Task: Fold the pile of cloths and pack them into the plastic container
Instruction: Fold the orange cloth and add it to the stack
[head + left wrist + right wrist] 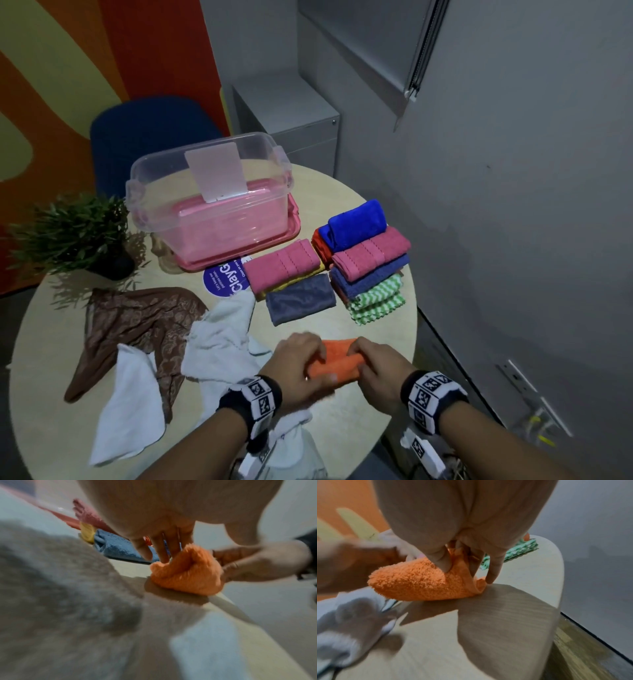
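Observation:
A fuzzy orange cloth (337,359), partly folded, lies near the front edge of the round table (342,428). My left hand (301,359) grips its left end and my right hand (373,363) pinches its right end. In the right wrist view, thumb and fingers (444,563) pinch a fold of the orange cloth (423,582). In the left wrist view, my fingertips (163,557) press into the orange cloth (187,572). The clear plastic container (150,164) stands at the back on a pink lid. Folded cloths sit in two stacks (299,301) (368,253) between.
Unfolded white cloths (219,339) and a brown patterned cloth (137,325) lie at the left front. A potted plant (72,236) stands at the table's left. A blue chair (144,137) and a grey cabinet (294,126) are behind; a grey wall runs close on the right.

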The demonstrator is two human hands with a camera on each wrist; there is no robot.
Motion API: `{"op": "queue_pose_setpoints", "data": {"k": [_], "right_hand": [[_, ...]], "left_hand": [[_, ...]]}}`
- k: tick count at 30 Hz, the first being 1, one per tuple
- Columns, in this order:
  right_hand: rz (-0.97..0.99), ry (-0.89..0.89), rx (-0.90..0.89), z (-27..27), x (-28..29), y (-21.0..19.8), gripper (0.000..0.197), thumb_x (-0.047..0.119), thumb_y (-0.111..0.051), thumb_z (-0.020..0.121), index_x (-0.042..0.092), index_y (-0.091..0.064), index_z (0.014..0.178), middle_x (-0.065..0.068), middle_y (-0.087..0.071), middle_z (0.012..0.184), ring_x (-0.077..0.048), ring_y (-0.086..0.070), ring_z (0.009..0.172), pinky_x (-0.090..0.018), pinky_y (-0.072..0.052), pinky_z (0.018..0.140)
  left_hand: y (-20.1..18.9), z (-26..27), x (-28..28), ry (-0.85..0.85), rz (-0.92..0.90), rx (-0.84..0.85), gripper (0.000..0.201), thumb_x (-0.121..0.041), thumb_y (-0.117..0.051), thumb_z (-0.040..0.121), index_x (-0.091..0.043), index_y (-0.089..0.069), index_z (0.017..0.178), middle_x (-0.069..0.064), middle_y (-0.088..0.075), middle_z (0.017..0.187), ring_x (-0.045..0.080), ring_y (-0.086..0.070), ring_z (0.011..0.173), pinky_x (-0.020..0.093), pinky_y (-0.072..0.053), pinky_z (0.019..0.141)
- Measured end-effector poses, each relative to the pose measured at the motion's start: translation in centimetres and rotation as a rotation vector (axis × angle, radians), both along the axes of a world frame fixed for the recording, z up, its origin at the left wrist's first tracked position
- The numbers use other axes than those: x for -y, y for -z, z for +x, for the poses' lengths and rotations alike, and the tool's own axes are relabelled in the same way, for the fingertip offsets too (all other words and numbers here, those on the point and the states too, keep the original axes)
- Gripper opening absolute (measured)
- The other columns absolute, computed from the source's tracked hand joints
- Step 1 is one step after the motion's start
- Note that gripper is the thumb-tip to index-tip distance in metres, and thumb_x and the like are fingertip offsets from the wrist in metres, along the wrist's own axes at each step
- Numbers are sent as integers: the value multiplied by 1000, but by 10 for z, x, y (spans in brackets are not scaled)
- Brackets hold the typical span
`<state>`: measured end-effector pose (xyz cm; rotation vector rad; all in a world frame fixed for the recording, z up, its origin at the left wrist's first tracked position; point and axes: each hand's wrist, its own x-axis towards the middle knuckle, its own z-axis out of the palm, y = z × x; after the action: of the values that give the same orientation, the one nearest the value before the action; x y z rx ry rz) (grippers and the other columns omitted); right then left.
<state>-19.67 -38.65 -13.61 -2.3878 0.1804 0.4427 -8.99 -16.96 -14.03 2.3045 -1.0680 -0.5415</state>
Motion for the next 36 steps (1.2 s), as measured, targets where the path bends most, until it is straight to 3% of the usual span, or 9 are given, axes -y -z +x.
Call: {"op": "queue_pose_setpoints", "data": {"k": [3, 7, 13, 15, 18, 25, 30, 33, 36], "right_hand": [[20, 35, -70, 11, 3, 2, 20, 25, -46, 95, 38, -39, 107, 3, -62, 94, -17, -59, 84, -35, -47, 74], [25, 94, -90, 15, -2, 2, 22, 26, -52, 93, 36, -43, 111, 3, -63, 99, -17, -59, 87, -32, -45, 75], [3, 189, -70, 16, -4, 5, 18, 26, -56, 93, 37, -53, 107, 8, -63, 104, -12, -58, 93, -25, -42, 78], [-13, 225, -50, 21, -4, 7, 15, 28, -57, 94, 33, -56, 108, 6, -64, 103, -13, -59, 93, -27, -45, 80], [-33, 258, -41, 27, -4, 10, 25, 29, -61, 92, 27, -57, 117, 2, -66, 109, -17, -62, 98, -26, -47, 85], [-89, 223, -118, 26, 1, 15, 40, 36, -56, 97, 17, -56, 133, -4, -43, 127, -18, -54, 112, -25, -37, 104], [-7, 59, -157, 12, 13, 20, 34, 42, -66, 82, 25, -58, 111, 7, -39, 115, -7, -47, 102, -17, -39, 95], [-11, -22, -188, 12, 17, 16, 24, 39, -65, 75, 30, -51, 92, 8, -45, 104, -10, -47, 97, -21, -42, 84], [120, 36, -188, 18, 32, 4, 21, 34, -64, 72, 30, -47, 84, 7, -58, 83, -7, -54, 73, -21, -43, 65]], "left_hand": [[6, -4, -11, 118, 244, -61, 73, -83, -62, 63, -42, -49, 121, -13, -57, 119, 15, -50, 106, 34, -43, 91], [14, -2, -2, -72, 79, -117, 37, -52, -53, 92, -25, -63, 116, -3, -68, 114, 17, -61, 102, 26, -45, 84], [20, 6, 4, -257, 156, -224, 36, -41, -56, 92, -8, -68, 99, 5, -59, 104, 15, -56, 89, 24, -42, 78], [19, 14, 8, -325, 211, -258, 32, -40, -59, 90, -8, -67, 90, 7, -66, 93, 18, -60, 82, 26, -46, 71], [16, 24, 14, -389, 208, -330, 17, -36, -62, 86, -23, -57, 96, 2, -67, 84, 17, -60, 74, 24, -44, 64], [25, 23, 26, -265, 279, -192, 27, -36, -50, 92, -31, -60, 117, 4, -61, 112, 22, -59, 102, 32, -50, 88], [33, -4, 31, -189, 421, -67, 29, -21, -55, 87, -23, -43, 113, 2, -36, 116, 25, -58, 82, 43, -53, 75], [27, -14, 38, -194, 438, -54, 35, -13, -54, 79, -28, -41, 108, 0, -42, 113, 23, -53, 87, 43, -51, 77], [13, -7, 53, -261, 286, -165, 24, -20, -48, 85, -34, -37, 101, -4, -55, 93, 17, -55, 83, 40, -51, 77]]}}
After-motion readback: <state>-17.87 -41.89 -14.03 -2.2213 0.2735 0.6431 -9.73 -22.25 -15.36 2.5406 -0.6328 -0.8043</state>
